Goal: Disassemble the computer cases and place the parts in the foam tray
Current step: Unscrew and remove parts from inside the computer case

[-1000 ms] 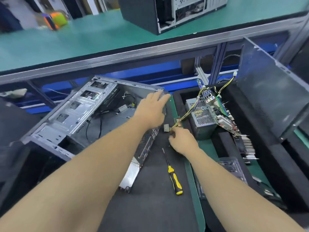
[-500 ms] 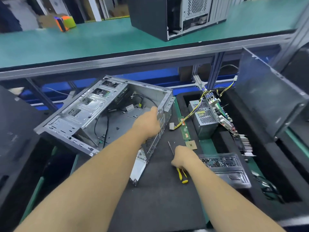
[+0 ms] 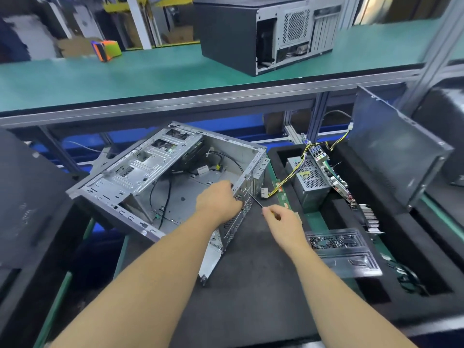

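the open computer case (image 3: 160,182) lies on its side at the frame's centre left, nearly stripped. the left hand (image 3: 218,202) grips its rear wall, steadying it. the right hand (image 3: 282,222) grasps a screwdriver (image 3: 253,198), tip at that rear panel. likely the step is undoing 1 rear screw; next the tip must seat squarely. the foam tray (image 3: 414,247) at right holds the power supply (image 3: 310,183)

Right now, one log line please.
left hand: grips case rear edge | right hand: holds screwdriver, tip at case rear | PSU: in tray
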`<state>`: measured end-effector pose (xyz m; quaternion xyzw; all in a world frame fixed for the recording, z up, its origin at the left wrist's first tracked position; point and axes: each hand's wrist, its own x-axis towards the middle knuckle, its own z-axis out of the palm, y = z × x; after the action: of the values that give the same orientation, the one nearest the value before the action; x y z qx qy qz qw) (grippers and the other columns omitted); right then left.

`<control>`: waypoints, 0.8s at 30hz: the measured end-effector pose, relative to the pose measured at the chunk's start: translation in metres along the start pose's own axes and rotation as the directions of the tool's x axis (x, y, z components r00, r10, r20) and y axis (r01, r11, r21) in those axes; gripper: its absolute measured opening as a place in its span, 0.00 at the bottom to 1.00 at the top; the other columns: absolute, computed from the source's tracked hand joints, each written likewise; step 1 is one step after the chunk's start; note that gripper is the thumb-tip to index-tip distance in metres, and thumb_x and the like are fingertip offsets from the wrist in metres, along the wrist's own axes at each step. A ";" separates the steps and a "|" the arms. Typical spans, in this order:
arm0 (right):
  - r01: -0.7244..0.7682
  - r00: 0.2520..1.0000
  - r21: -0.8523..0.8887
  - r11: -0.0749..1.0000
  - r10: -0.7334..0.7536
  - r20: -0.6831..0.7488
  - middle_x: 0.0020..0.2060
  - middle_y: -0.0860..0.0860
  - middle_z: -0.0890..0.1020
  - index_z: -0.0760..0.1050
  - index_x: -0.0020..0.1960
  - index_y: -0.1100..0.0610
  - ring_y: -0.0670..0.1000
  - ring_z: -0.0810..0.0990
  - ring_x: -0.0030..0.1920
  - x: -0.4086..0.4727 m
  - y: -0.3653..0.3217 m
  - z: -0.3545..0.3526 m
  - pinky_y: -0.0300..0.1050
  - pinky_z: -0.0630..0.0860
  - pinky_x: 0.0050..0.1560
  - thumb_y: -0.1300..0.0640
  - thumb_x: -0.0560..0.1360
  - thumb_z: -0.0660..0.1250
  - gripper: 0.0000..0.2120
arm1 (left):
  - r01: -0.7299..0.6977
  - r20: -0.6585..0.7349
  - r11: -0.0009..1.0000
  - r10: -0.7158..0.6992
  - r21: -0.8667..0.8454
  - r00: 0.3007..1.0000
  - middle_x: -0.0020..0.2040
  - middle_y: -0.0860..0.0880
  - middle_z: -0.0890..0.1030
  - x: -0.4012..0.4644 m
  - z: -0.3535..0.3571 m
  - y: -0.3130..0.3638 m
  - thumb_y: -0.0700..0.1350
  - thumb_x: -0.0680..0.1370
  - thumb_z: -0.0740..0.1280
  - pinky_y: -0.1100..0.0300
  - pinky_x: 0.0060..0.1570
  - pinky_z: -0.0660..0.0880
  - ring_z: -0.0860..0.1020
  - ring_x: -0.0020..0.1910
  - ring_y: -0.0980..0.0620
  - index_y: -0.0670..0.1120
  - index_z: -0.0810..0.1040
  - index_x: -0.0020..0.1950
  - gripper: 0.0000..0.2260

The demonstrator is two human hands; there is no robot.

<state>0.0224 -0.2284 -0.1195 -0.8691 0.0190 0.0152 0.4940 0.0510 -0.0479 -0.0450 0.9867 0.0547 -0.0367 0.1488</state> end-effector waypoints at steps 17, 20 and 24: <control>-0.070 0.994 -0.118 0.991 0.059 -0.094 0.41 0.44 0.79 0.82 0.51 0.51 0.50 0.74 0.47 -0.010 -0.029 0.001 0.43 0.66 0.45 0.47 0.81 0.61 0.12 | -0.004 -0.022 1.000 0.004 -0.030 1.000 0.38 0.51 0.74 0.003 -0.002 0.003 0.47 0.72 0.69 0.58 0.31 0.64 0.72 0.33 0.52 0.49 0.68 0.39 0.09; -0.039 0.996 -0.187 0.981 0.022 -0.091 0.38 0.46 0.79 0.81 0.48 0.52 0.54 0.76 0.45 -0.013 -0.032 -0.004 0.47 0.71 0.44 0.47 0.81 0.60 0.13 | -0.006 -0.018 1.000 0.005 -0.026 1.000 0.38 0.51 0.74 0.004 -0.001 0.003 0.47 0.72 0.69 0.58 0.31 0.63 0.72 0.33 0.52 0.49 0.68 0.39 0.10; 0.028 0.992 -0.375 0.927 -0.072 -0.102 0.37 0.50 0.79 0.78 0.45 0.53 0.58 0.77 0.45 -0.017 -0.040 -0.011 0.51 0.76 0.46 0.47 0.82 0.58 0.15 | -0.003 -0.025 1.000 0.003 -0.025 1.000 0.39 0.51 0.75 0.004 0.000 0.003 0.48 0.72 0.69 0.58 0.30 0.64 0.73 0.34 0.52 0.49 0.68 0.40 0.10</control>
<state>0.0070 -0.2173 -0.0782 -0.9467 0.0218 -0.0438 0.3184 0.0556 -0.0506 -0.0449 0.9852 0.0556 -0.0235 0.1605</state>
